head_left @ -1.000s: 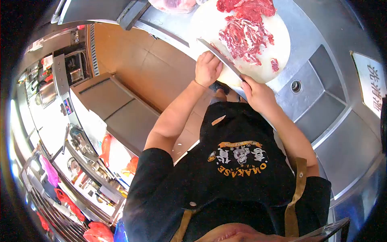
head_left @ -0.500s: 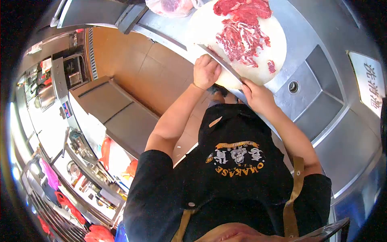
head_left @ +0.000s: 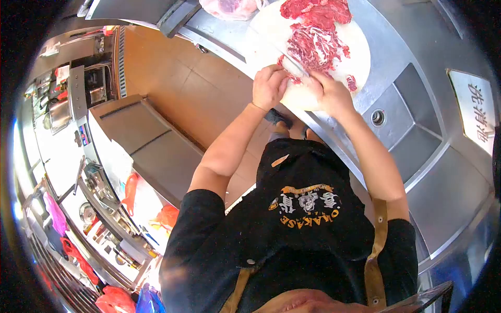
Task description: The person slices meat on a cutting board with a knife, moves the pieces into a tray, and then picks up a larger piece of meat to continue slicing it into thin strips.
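Observation:
My right hand (head_left: 334,95) is closed round the handle of a knife, whose blade (head_left: 294,63) slants up and left over the round white cutting board (head_left: 361,44). Fingers curled, my left hand (head_left: 269,86) rests at the board's near left edge; whatever it may pinch is hidden. Small red meat scraps (head_left: 295,80) lie between the hands, beside the blade. Beyond the knife is a pile of sliced, marbled meat (head_left: 315,47), with a larger red piece (head_left: 326,14) behind it. One small chunk (head_left: 351,82) sits apart at the board's right.
Bagged meat (head_left: 229,7) lies on the metal counter, left of the board. To the right is a steel sink with a round drain (head_left: 378,118) and a white sign (head_left: 472,108) beside it. A low metal cabinet (head_left: 151,138) stands on the left.
My right hand has moved up and slightly left, bringing the knife from the board's near edge further over the board. Red scraps now show beside the blade. My left hand has barely shifted.

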A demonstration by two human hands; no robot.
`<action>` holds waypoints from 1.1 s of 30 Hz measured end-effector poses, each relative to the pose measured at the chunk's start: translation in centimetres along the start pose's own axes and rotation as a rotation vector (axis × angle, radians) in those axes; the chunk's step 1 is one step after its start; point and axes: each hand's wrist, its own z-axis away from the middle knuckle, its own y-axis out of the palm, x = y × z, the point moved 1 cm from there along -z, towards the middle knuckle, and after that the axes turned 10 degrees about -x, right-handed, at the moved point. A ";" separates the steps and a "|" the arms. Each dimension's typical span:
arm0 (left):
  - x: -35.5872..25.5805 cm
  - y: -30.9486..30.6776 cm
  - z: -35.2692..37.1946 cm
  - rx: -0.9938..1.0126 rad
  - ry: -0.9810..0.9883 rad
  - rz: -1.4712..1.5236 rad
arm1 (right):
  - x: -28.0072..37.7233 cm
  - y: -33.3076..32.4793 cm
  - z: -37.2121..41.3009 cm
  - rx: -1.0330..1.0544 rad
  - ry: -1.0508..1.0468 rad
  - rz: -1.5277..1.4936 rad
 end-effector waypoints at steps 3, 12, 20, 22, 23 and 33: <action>0.5 0.3 0.5 -0.006 0.012 0.021 | -0.3 -0.5 4.4 -0.004 0.010 0.001; 0.7 0.0 0.1 0.077 0.034 -0.031 | -0.7 -2.3 8.8 0.130 0.124 0.129; 0.5 -0.4 -0.3 0.071 0.034 0.033 | 0.9 -1.9 6.1 0.210 0.170 0.129; 0.5 -0.4 -0.4 0.078 0.029 0.046 | 0.6 -1.0 5.1 0.197 0.173 0.115; 0.7 -0.3 -0.3 0.077 0.032 0.062 | 0.4 -0.3 4.6 0.191 0.174 0.105; 0.4 -0.5 -1.0 0.160 0.076 0.057 | -0.6 4.8 -2.3 0.144 0.049 -0.042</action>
